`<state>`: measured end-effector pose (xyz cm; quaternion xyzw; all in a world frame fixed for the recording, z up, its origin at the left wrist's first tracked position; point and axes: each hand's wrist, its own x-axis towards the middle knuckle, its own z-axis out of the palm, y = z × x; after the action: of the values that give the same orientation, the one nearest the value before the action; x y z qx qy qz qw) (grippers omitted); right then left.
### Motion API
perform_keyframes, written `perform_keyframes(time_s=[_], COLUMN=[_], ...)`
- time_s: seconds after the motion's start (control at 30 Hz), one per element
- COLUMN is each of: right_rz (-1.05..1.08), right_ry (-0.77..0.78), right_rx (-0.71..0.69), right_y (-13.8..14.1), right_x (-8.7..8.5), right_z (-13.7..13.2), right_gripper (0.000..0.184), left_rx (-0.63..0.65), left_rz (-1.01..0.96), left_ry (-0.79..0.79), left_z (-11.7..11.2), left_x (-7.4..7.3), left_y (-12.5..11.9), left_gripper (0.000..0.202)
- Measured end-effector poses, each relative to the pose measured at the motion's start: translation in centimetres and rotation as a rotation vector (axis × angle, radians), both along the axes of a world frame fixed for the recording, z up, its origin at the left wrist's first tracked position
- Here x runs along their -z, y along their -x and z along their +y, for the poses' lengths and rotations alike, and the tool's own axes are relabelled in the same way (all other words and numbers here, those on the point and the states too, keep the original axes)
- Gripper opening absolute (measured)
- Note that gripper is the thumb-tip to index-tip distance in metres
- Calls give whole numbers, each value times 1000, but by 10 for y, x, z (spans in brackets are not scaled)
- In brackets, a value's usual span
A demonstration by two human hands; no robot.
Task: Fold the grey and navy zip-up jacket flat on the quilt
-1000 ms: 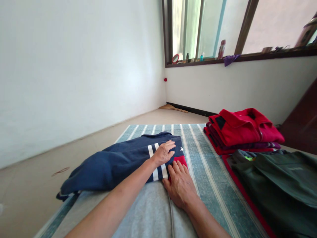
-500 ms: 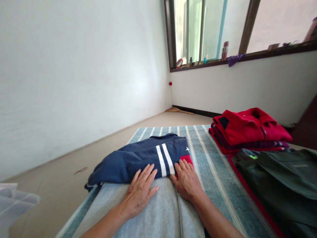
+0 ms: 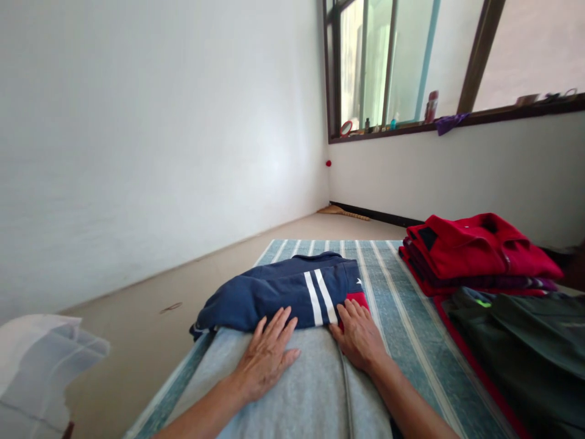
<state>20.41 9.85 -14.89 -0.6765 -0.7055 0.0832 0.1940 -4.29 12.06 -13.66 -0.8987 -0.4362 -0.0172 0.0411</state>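
A navy garment with two white stripes, a small white star and a red patch lies partly folded over on a striped blue-green sheet. Its grey inner side spreads toward me. My left hand rests with spread fingers on the grey cloth, fingertips on the navy edge left of the stripes. My right hand lies on the right end of that edge, by the red patch, its fingers stretched out over the cloth. Neither hand grips anything that I can see.
Folded red clothes are stacked at the right, with dark green clothes nearer me. The striped sheet lies beneath. White translucent material is at the left. A windowsill holds small items beyond.
The whole view has shifted, so things appear further right and slightly lower. Both hands stay at the same places on the garment, which looks unchanged.
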Motion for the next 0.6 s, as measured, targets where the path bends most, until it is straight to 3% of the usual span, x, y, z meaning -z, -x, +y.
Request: perform_keyframes(time_s=[0.13,0.33,0.6], right_rz=[-5,-1,-33], right_ry=[12,12,35], right_rx=[1,-4,4], right_y=[-1,-2,-2], right_x=[3,1,2], right_z=[1,1,2], right_gripper=[52,54,56], left_rx=[41,32,12], left_rz=[-21,-14,8], left_ry=[4,39,104], left_z=[-21,-31,-33], left_x=[-1,14,11], left_y=[13,50,46], left_gripper=[55,61,61])
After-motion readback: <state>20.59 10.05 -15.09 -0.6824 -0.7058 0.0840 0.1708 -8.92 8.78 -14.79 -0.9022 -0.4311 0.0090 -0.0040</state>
